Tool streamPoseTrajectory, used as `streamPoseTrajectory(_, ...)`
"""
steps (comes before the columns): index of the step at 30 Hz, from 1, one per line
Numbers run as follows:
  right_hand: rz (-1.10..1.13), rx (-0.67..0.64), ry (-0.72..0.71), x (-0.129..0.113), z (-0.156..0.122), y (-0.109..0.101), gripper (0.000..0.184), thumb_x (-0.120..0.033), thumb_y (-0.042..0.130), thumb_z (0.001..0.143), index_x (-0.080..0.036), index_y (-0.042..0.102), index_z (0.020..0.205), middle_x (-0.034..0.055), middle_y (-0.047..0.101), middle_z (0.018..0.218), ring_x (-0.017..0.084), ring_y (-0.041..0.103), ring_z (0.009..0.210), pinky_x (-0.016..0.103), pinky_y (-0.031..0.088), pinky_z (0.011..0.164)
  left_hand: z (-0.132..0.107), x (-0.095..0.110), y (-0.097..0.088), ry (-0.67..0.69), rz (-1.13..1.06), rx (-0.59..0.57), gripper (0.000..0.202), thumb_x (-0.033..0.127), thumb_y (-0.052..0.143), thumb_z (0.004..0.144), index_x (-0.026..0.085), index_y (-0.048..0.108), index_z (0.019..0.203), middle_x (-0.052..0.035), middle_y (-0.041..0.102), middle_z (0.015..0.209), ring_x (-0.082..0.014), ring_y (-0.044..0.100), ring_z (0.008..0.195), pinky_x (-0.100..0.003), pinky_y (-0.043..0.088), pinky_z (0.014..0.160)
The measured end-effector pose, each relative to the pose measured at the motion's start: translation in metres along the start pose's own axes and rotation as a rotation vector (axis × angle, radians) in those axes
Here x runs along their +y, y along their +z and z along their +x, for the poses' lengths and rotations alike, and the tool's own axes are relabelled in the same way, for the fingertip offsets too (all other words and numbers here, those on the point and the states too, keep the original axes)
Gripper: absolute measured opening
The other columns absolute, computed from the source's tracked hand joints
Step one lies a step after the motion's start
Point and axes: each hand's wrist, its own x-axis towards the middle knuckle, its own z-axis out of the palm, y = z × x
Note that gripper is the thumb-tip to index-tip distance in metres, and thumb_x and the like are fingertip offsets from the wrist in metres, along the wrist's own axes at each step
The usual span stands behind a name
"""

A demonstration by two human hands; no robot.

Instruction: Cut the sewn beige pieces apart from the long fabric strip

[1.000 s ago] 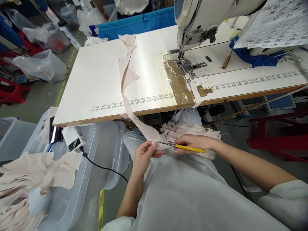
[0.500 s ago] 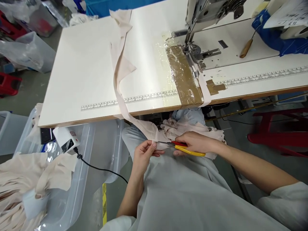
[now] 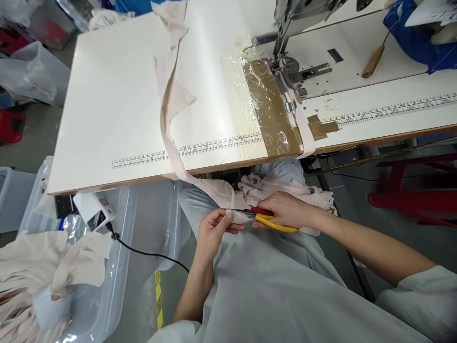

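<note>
Yellow and red handles mark the scissors (image 3: pixel 264 220), just off the front edge of the bench (image 3: pixel 117 95), over the person's lap. From where I stand, the right hand's (image 3: pixel 287 209) fingers are wrapped around those handles, which sit slightly parted; whether the blades gape, I can't make out. The left hand (image 3: pixel 214 231) pinches the end of a pale pink strip (image 3: pixel 173 157) between thumb and fingers, right at the blade tips, its lower fingers loosely extended.

Below the bench's left end stands a clear plastic tub (image 3: pixel 119 281), piled with pale cloth pieces (image 3: pixel 32 257), some bound by a light blue band (image 3: pixel 52 307). Farther out past that end, a grey bin (image 3: pixel 59 71) has clear plastic bagging over it.

The scissors point toward the person's left, their long axis running roughly along the bench's front edge. The strip climbs over that edge and lies lengthwise toward the bench's far side.
</note>
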Motion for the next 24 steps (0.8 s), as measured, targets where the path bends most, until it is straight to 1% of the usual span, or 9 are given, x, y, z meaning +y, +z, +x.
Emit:
streamPoseTrajectory(6, 0.307, 0.179, -0.089, -0.001, -0.001, 0.01, 0.05, -0.064, 0.054, 0.089, -0.022, 0.035, 0.07, -0.0027, 0.044, 0.065, 0.013, 0.039, 0.058, 0.025, 0.025, 0.056, -0.002, 0.003, 0.014, -0.022, -0.005, -0.117, 0.049, 0.062, 0.073, 0.077, 0.02, 0.055, 0.093, -0.0019, 0.07, 0.067, -0.0226, 0.074, 0.065, -0.028, 0.056, 0.06)
streamPoseTrajectory(8, 0.425, 0.268, -0.174, -0.007, -0.001, 0.014, 0.045, -0.06, 0.049, 0.093, -0.022, 0.034, 0.073, -0.0026, 0.044, 0.068, 0.013, 0.04, 0.061, 0.024, 0.029, 0.057, -0.005, 0.019, 0.018, -0.043, 0.062, -0.282, 0.048, 0.065, 0.064, 0.083, 0.021, 0.052, 0.1, -0.0029, 0.071, 0.072, -0.023, 0.073, 0.065, -0.029, 0.055, 0.057)
streamPoseTrajectory(11, 0.475, 0.407, -0.246, -0.014, -0.005, 0.016, 0.036, -0.047, 0.046, 0.098, -0.022, 0.036, 0.074, -0.0028, 0.043, 0.068, 0.013, 0.04, 0.061, 0.024, 0.032, 0.057, -0.004, 0.07, 0.015, 0.074, 0.465, -0.421, 0.038, 0.057, 0.055, 0.093, 0.02, 0.058, 0.101, -0.0044, 0.071, 0.077, -0.0183, 0.069, 0.057, -0.026, 0.05, 0.052)
streamPoseTrajectory(13, 0.44, 0.492, -0.256, -0.015, -0.016, 0.015, 0.03, -0.039, 0.047, 0.098, -0.022, 0.039, 0.075, -0.0025, 0.044, 0.068, 0.013, 0.041, 0.06, 0.024, 0.033, 0.057, 0.009, 0.117, 0.006, 0.31, 0.79, -0.251, 0.029, 0.047, 0.056, 0.094, 0.02, 0.063, 0.096, -0.0027, 0.068, 0.072, -0.0153, 0.062, 0.053, -0.026, 0.046, 0.052)
streamPoseTrajectory(15, 0.389, 0.556, -0.23, -0.014, -0.031, 0.012, 0.025, -0.034, 0.05, 0.096, -0.021, 0.043, 0.076, -0.0018, 0.047, 0.069, 0.013, 0.043, 0.059, 0.025, 0.034, 0.056, 0.039, 0.166, -0.003, 0.572, 1.021, 0.078, 0.019, 0.037, 0.06, 0.092, 0.019, 0.065, 0.09, -0.0022, 0.065, 0.068, -0.0176, 0.061, 0.06, -0.029, 0.047, 0.059)
streamPoseTrajectory(17, 0.356, 0.614, -0.176, -0.014, -0.049, 0.011, 0.018, -0.031, 0.052, 0.095, -0.021, 0.05, 0.08, -0.0005, 0.053, 0.07, 0.014, 0.048, 0.059, 0.025, 0.038, 0.055, 0.082, 0.209, -0.008, 0.767, 1.126, 0.409, 0.009, 0.025, 0.065, 0.087, 0.018, 0.063, 0.092, -0.0062, 0.067, 0.084, -0.0231, 0.064, 0.085, -0.036, 0.05, 0.081)
streamPoseTrajectory(18, 0.349, 0.653, -0.151, -0.014, -0.059, 0.011, 0.015, -0.03, 0.053, 0.095, -0.021, 0.053, 0.083, 0.0003, 0.056, 0.072, 0.014, 0.051, 0.059, 0.025, 0.04, 0.055, 0.105, 0.227, -0.01, 0.818, 1.161, 0.484, 0.014, 0.021, 0.067, 0.084, 0.017, 0.061, 0.096, -0.0102, 0.067, 0.099, -0.0271, 0.061, 0.102, -0.041, 0.047, 0.093)
streamPoseTrajectory(21, 0.34, 0.795, -0.079, -0.013, -0.083, 0.019, 0.011, -0.029, 0.056, 0.093, -0.021, 0.061, 0.086, 0.0031, 0.065, 0.077, 0.016, 0.062, 0.064, 0.025, 0.049, 0.059, 0.171, 0.262, -0.011, 0.824, 1.108, 0.55, 0.025, 0.015, 0.073, 0.076, 0.017, 0.056, 0.095, -0.0194, 0.06, 0.119, -0.0375, 0.047, 0.129, -0.053, 0.04, 0.106)
streamPoseTrajectory(24, 0.375, 0.97, 0.079, -0.002, -0.104, 0.028, 0.018, -0.038, 0.064, 0.088, -0.022, 0.065, 0.079, 0.0055, 0.07, 0.081, 0.021, 0.068, 0.071, 0.029, 0.056, 0.068, 0.211, 0.274, -0.013, 0.722, 0.658, 0.309, 0.029, 0.02, 0.078, 0.073, 0.025, 0.051, 0.082, -0.0151, 0.064, 0.095, -0.0372, 0.055, 0.119, -0.047, 0.05, 0.092)
